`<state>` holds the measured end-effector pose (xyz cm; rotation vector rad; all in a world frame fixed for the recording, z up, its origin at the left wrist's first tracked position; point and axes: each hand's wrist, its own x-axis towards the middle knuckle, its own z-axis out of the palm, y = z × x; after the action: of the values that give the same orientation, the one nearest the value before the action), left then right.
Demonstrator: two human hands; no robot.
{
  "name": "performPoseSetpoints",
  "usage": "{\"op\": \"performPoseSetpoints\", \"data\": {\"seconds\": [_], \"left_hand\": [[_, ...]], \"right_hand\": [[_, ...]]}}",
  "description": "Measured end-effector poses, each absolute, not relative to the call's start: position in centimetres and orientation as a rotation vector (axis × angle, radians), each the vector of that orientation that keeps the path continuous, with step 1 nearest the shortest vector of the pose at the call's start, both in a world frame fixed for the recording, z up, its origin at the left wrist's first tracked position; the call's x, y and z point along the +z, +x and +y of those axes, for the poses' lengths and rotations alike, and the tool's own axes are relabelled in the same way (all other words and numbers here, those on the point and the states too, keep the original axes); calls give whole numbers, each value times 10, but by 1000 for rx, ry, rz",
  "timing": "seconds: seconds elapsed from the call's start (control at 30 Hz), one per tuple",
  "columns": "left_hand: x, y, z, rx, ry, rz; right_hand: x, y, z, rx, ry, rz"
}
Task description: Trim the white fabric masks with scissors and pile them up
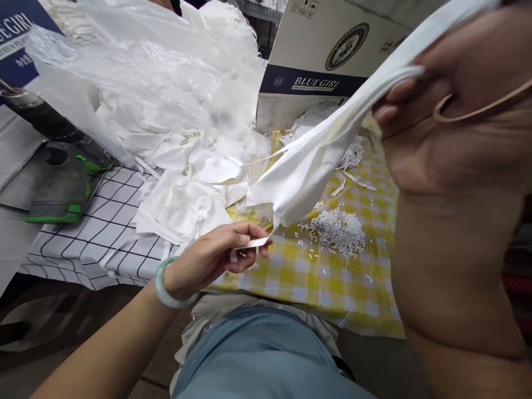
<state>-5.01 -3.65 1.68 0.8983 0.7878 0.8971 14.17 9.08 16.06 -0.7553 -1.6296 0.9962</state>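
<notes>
A white piece of fabric (305, 172) is stretched up from the table toward the upper right. At its lower end, my left hand (226, 246) pinches a thin white strap (257, 242) that runs from the fabric's corner. My right hand (461, 105) is raised close to the camera and closed on the fabric's upper end; its fingertips are partly out of view and blurred. A thin tan band (469, 115) crosses the right palm. Beneath the fabric lies a pile of small white pieces (338, 231).
White fabric pieces (178, 202) and clear plastic (137, 72) are heaped at the left and back. A grey-and-green power tool (58, 177) lies at far left. A Blue Girl carton (316, 77) stands behind. White strips (353, 155) lie on the yellow checked tablecloth (291, 288).
</notes>
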Motion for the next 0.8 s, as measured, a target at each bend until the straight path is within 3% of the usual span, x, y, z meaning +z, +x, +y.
{"op": "performPoseSetpoints", "data": {"seconds": [0.1,0.27,0.47,0.63,0.8], "left_hand": [[23,-57,-49,940,907,868],[8,-58,-49,915,773,935],[-3,-56,-47,992,748,1009],[7,-64,-48,921,783,990],[3,-74,-48,911,870,1296]], "right_hand": [[125,129,93,1167,-751,-1380],[65,125,98,1505,-945,-1472],[14,137,65,991,-983,-1806],[-33,119,29,1381,-804,-1922],[-18,113,48,1707,-846,-1695]]}}
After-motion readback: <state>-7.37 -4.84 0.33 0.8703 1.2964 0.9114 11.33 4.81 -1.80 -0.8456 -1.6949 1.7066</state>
